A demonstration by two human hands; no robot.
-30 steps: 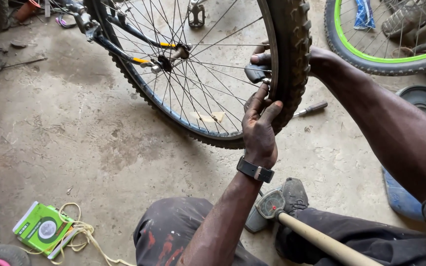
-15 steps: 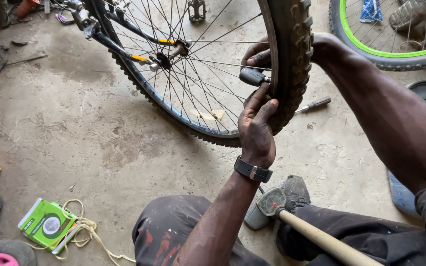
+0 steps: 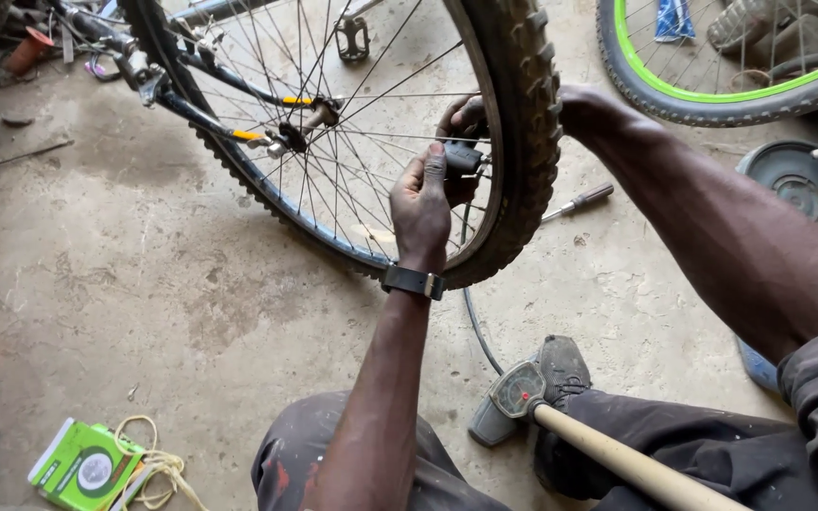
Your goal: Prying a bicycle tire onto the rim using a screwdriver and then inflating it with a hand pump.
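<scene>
Pump head (image 3: pixel 462 156) sits at the wheel (image 3: pixel 513 142) rim, pinched by left hand (image 3: pixel 420 203) and right hand (image 3: pixel 464 118); floor pump (image 3: pixel 523 393) stands near, pumping apparently undone.

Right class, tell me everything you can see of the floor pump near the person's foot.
The floor pump stands on the concrete floor between the person's legs. It has a round pressure gauge with a pale dial at its grey base, and a long tan barrel running toward the lower right, out of frame. A dark shoe rests on or against its base. A thin grey hose curves up from it toward the knobbly tyre, where the left hand and right hand hold a small black fitting at the rim.
</scene>
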